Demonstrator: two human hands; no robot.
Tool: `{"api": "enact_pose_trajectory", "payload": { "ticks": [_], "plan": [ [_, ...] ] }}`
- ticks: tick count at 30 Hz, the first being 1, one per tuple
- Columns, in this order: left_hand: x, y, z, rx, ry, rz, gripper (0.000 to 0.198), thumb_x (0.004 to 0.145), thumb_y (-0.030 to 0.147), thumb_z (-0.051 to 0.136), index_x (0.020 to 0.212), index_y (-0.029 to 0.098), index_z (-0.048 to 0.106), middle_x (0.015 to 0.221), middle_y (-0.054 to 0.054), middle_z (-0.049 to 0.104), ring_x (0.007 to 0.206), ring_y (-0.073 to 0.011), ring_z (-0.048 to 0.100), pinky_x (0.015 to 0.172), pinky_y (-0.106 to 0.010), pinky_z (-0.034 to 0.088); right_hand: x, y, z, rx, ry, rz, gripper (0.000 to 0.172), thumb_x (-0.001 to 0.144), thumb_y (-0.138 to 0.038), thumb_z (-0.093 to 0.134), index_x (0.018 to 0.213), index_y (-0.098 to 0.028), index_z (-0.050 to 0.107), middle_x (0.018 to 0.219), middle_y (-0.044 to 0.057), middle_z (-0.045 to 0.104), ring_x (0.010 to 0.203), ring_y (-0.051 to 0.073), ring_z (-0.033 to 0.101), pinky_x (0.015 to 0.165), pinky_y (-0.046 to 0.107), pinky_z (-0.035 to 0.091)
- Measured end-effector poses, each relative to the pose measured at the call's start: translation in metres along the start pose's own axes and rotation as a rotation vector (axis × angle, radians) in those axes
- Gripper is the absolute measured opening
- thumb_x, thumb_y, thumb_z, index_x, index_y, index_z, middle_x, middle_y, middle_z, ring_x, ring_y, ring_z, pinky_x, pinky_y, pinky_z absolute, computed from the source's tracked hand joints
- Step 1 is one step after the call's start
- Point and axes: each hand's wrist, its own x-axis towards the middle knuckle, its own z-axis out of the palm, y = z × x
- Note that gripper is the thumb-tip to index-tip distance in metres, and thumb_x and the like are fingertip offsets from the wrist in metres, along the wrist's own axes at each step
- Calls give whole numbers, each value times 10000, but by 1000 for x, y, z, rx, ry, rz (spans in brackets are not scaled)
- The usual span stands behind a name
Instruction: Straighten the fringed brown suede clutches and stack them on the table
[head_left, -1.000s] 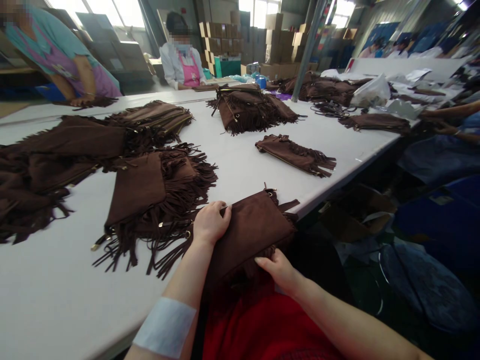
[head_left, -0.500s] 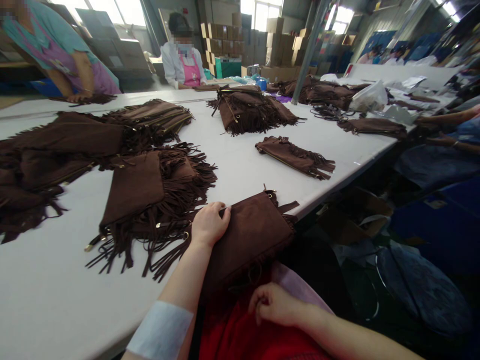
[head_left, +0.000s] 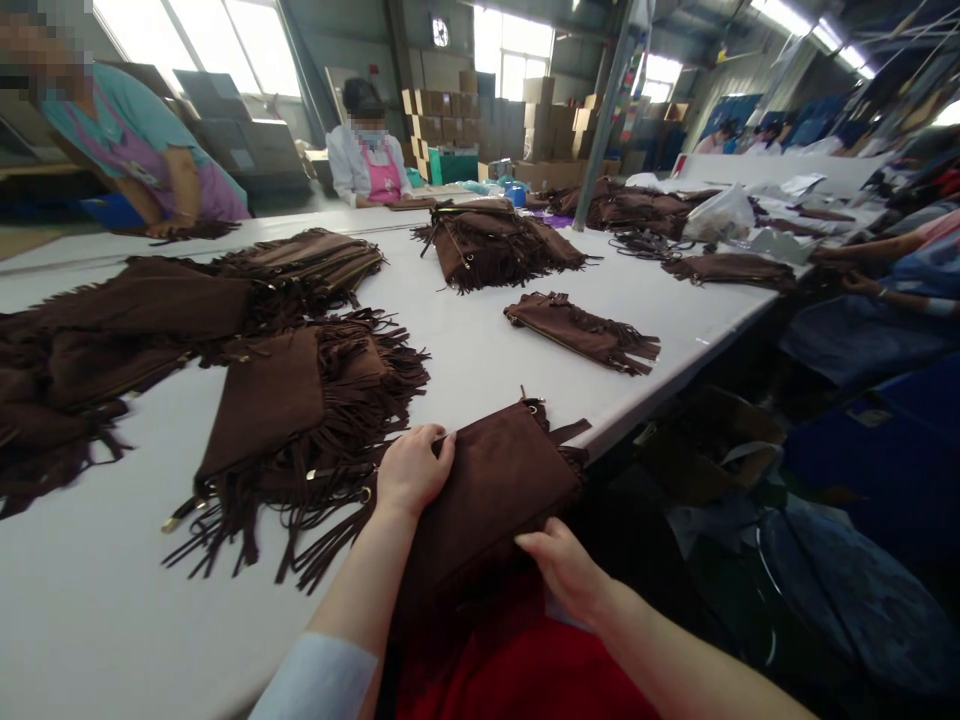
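A dark brown fringed bag with metal rings lies at the near table edge, partly over my lap. My left hand is closed on its upper left edge, thumb on the near face and fingers curled over. At the lower right edge, my right hand takes hold of the bag; its thumb shows, while most fingers are hidden behind the fabric. Just left of my left hand lies another fringed bag, its strips and a gold-tipped zip end spread on the white table.
A stack of brown bags and a single bag lie farther back. More bags cover the left side. A metal post rises from the table. Co-workers stand across and at the right. An open carton sits below the right edge.
My right hand has moved up from my lap to the bag's lower right edge. My left hand keeps its hold. The view has tilted slightly upward.
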Motion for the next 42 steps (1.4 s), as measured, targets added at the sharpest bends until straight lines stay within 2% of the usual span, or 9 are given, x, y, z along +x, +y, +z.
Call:
{"api": "enact_pose_trajectory", "payload": {
  "ticks": [3, 9, 17, 22, 25, 28, 32, 35, 42],
  "plan": [
    [0, 0, 0, 0, 5, 7, 375, 955, 439, 395, 1027, 208, 681, 1053, -68, 717, 985, -257, 664, 906, -375, 504, 3, 4, 5, -58, -8, 5, 290, 621, -253, 735, 887, -147, 690, 850, 63, 735, 842, 240, 664, 824, 376, 517],
    [0, 0, 0, -4, 2, -7, 370, 951, 444, 403, 1021, 212, 683, 1067, -68, 719, 988, -246, 660, 917, -355, 500, 0, 23, -12, -373, -20, 90, 147, 662, -309, 565, 600, -181, 602, 522, 10, 606, 492, 142, 531, 515, 263, 409],
    [0, -2, 2, -21, 10, -3, 379, 950, 453, 399, 1018, 213, 684, 1084, -66, 714, 972, -247, 661, 924, -371, 499, -11, 63, -59, -588, -133, 319, 171, 596, -230, 475, 642, -209, 638, 517, -9, 621, 550, 179, 589, 625, 300, 446],
    [0, -1, 2, -6, 6, -7, 375, 947, 456, 399, 1008, 220, 684, 1054, -62, 720, 971, -255, 665, 921, -374, 498, 4, 38, -67, -260, 203, -51, 291, 577, -210, 615, 862, -211, 672, 863, 28, 737, 863, 225, 651, 839, 352, 484],
    [0, -1, 2, 5, 9, -10, 378, 945, 463, 398, 1006, 226, 685, 1055, -62, 718, 971, -261, 666, 902, -377, 504, 6, 5, -46, -79, 116, -149, 345, 615, -214, 670, 960, -198, 683, 987, 49, 738, 982, 244, 640, 923, 376, 474],
    [1, -2, 2, 10, 6, -9, 384, 946, 462, 394, 1015, 221, 685, 1061, -65, 717, 976, -262, 666, 895, -375, 505, 5, -16, -22, -62, 8, -93, 266, 642, -240, 690, 898, -169, 688, 924, 65, 737, 906, 243, 660, 868, 371, 503],
    [1, -2, 1, 13, 9, -7, 385, 947, 452, 394, 1023, 214, 687, 1058, -61, 717, 977, -261, 667, 900, -373, 501, 7, -9, -13, -181, 93, -6, 131, 624, -255, 642, 717, -163, 634, 676, 33, 684, 631, 183, 617, 627, 301, 502],
    [0, 0, 1, 12, 5, -14, 376, 946, 444, 400, 1022, 216, 689, 1052, -54, 717, 965, -256, 670, 900, -367, 501, 7, 8, -22, -263, 117, 50, 119, 616, -287, 601, 627, -171, 577, 549, 12, 615, 513, 141, 538, 505, 256, 417],
    [1, -1, 2, 19, 4, -19, 381, 946, 454, 400, 1027, 217, 686, 1059, -53, 717, 979, -265, 668, 903, -380, 499, -1, 48, -64, -369, 13, 152, 191, 644, -363, 532, 631, -178, 579, 459, -10, 556, 472, 132, 525, 532, 266, 376]
  ]
}}
